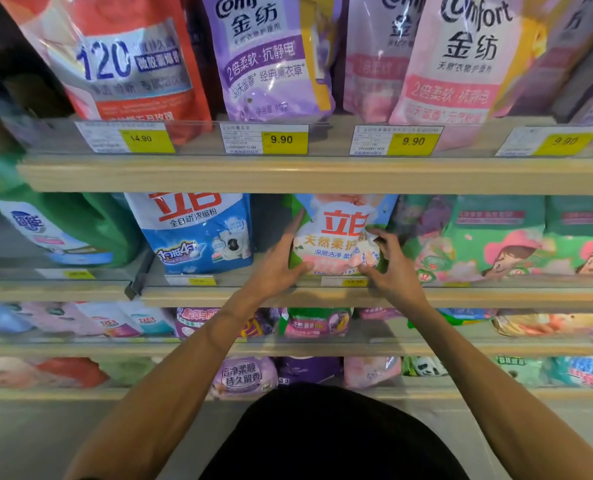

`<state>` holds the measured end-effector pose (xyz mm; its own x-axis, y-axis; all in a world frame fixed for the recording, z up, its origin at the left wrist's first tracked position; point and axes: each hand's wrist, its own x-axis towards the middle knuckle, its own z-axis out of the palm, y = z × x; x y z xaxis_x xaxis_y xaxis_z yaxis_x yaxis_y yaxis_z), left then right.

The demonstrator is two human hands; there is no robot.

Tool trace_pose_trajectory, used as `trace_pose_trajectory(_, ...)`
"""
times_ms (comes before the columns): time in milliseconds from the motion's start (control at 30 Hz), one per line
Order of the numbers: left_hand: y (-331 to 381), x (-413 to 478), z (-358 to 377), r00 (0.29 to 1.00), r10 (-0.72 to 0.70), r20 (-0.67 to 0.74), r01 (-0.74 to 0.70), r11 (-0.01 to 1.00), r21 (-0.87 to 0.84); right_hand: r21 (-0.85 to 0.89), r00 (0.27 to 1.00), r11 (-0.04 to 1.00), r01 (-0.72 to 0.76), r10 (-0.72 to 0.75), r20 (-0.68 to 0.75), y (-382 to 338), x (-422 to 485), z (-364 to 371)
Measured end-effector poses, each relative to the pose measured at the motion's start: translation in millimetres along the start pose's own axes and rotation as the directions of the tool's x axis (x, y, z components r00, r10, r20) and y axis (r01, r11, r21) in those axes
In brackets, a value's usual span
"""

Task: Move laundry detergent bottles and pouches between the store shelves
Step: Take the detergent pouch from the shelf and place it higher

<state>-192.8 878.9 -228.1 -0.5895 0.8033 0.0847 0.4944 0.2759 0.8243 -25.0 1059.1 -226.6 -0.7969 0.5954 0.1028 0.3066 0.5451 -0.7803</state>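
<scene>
Hands close on a green-and-white detergent pouch (340,233) standing upright at the front of a wooden store shelf (219,296), its base just behind the shelf's lip. The left hand (277,268) grasps the pouch's left edge, fingers running up the side and thumb pressed across the lower front. The right hand (392,268) grips the pouch's lower right corner with curled fingers, thumb on the printed face. Left of the pouch, past a small gap, stands a blue-and-white powder pouch (198,233), and farther left a green bottle (80,230). Right of the pouch, touching it, sit green pouches with cartoon faces (478,244). Above the pouch, one shelf up, a purple Comfort pouch (271,57) leans over a yellow 9.90 price tag (281,139).
</scene>
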Motion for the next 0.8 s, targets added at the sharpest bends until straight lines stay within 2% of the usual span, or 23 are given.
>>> trace_pose_trajectory(267, 9.3, 1.1, -1.0, 0.994, -0.092, 0.059, 0.09, 0.995, 0.037, -0.136, 0.997, 0.989, -0.058, 0.065, 0.043, -12.6, -1.7, -5.6)
trace_pose_trajectory(433, 5.7, -7.9, 3.6, 0.995, -0.042, 0.091, 0.04, 0.999, 0.024, -0.191, 0.989, 0.975, -0.112, 0.129, 0.076, -21.1, -5.8, -9.1)
trace_pose_trajectory(500, 9.8, -9.1, 0.0, 0.99, -0.066, 0.121, 0.061, 0.997, 0.048, -0.206, 0.987, 0.969, -0.136, 0.151, 0.062, -25.8, -6.5, -7.4)
trace_pose_trajectory(567, 15.7, -12.5, -5.9, 0.983, -0.095, 0.157, 0.084, 0.994, 0.072, -0.245, 0.995, 0.965, -0.092, 0.1, 0.019, -35.0, -11.2, -4.2)
trace_pose_trajectory(667, 23.0, -19.2, -15.0, 0.967, -0.132, 0.217, 0.112, 0.988, 0.105, -0.375, 0.997, 0.925, 0.065, -0.074, -0.009, -28.7, -17.3, 3.3)
trace_pose_trajectory(800, 34.5, -23.0, -27.5, 0.948, -0.159, 0.275, 0.109, 0.976, 0.188, -0.474, 0.991, 0.879, -0.048, 0.103, 0.09, -41.3, -36.3, -4.0)
